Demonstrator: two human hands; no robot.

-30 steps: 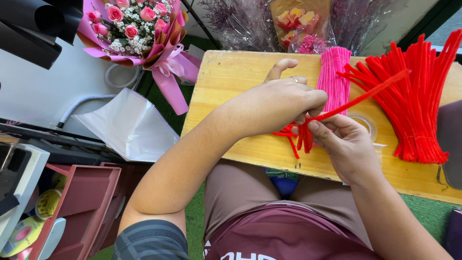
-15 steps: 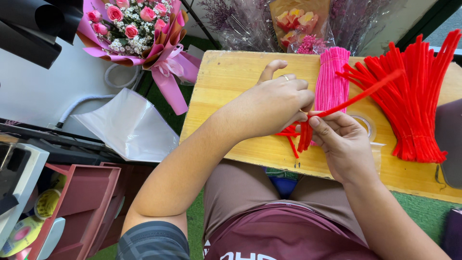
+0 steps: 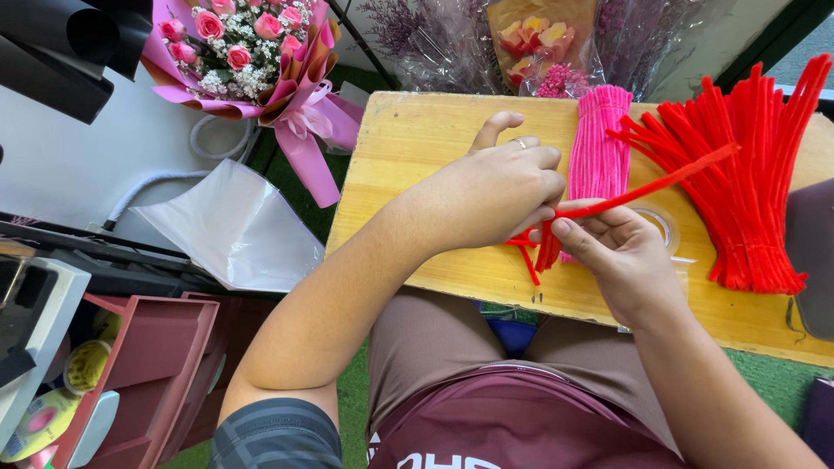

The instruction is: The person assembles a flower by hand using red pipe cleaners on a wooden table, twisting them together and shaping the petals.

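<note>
Both hands pinch red pipe cleaner (image 3: 647,184) | left hand (image 3: 495,193) fingers closed | right hand (image 3: 621,247) fingertips narrow

On the surface (image 3: 408,174) we find bare wood left of the left hand (image 3: 491,195), open from the near edge to the far one. To the right the way is crowded: the pink bundle (image 3: 599,148) lies just beyond both hands, the tape roll (image 3: 660,227) sits beside the right hand (image 3: 621,252), and the red pile (image 3: 747,191) fills the right part. A red stem (image 3: 651,187) slants above the tape. Past the far-left corner the bouquet (image 3: 252,52) blocks entry.
</note>
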